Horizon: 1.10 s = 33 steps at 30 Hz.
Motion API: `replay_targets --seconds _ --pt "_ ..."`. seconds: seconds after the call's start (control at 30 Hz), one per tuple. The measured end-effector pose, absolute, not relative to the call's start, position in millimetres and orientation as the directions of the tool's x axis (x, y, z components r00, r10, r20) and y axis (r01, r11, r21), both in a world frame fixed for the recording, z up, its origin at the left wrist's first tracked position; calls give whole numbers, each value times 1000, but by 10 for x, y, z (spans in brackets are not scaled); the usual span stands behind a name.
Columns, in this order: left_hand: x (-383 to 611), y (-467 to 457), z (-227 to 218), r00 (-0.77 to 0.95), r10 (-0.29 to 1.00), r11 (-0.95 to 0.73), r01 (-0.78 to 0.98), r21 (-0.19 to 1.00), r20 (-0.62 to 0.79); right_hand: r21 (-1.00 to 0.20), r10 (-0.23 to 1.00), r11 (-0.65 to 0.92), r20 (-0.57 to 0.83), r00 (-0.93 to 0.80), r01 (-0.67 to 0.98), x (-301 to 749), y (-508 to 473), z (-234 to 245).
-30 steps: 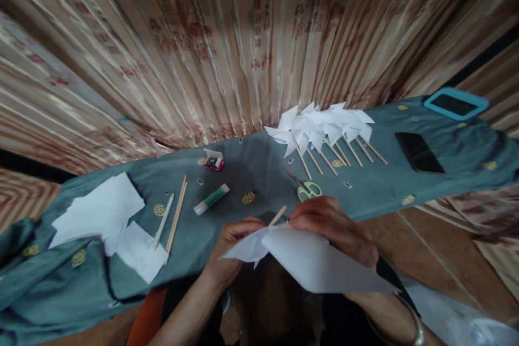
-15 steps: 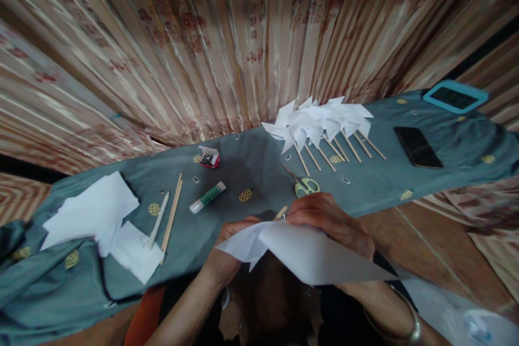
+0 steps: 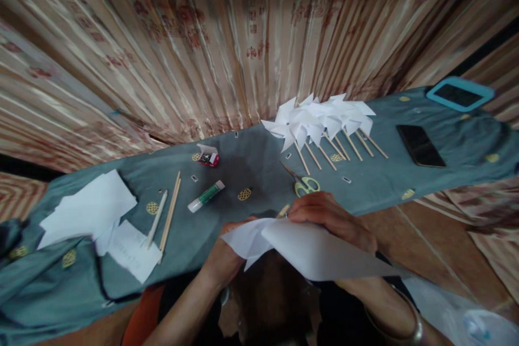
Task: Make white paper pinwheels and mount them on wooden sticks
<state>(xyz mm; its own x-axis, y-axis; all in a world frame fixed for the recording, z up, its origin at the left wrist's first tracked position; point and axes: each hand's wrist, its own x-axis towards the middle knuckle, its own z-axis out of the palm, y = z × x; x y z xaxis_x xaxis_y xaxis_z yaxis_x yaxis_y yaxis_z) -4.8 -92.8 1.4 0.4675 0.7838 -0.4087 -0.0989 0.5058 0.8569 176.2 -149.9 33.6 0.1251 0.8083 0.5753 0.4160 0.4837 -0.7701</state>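
Observation:
Both my hands work at a white folded paper piece [image 3: 316,251] held close to my body. My left hand [image 3: 224,255] grips it from below, mostly hidden under the paper. My right hand [image 3: 332,219] is closed over the paper's centre, where the tip of a wooden stick [image 3: 283,211] pokes out. Past my hands, yellow-handled scissors [image 3: 304,184] lie on the blue-grey cloth [image 3: 251,167]. A row of finished white paper pinwheels on sticks [image 3: 320,121] lies at the back.
On the cloth lie a green glue stick [image 3: 206,196], a small red box of pins [image 3: 207,157], loose wooden sticks [image 3: 169,213], white paper sheets [image 3: 87,213], a black phone [image 3: 420,145] and a teal-cased device [image 3: 459,93]. A patterned curtain hangs behind.
The paper has drawn in slightly toward me and less of the stick tip shows. My hands keep their grip.

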Motion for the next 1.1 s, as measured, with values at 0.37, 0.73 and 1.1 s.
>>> replay_targets --seconds 0.37,0.73,1.1 --pt "-6 -886 57 527 769 507 -159 847 -362 -764 808 505 582 91 401 1796 -1499 345" --pt "-11 -864 31 547 765 488 -146 861 -341 -788 839 470 539 77 397 1820 -1520 353" --pt "6 -905 58 537 743 549 -149 822 -399 -763 810 504 580 86 405 1849 -1500 293"
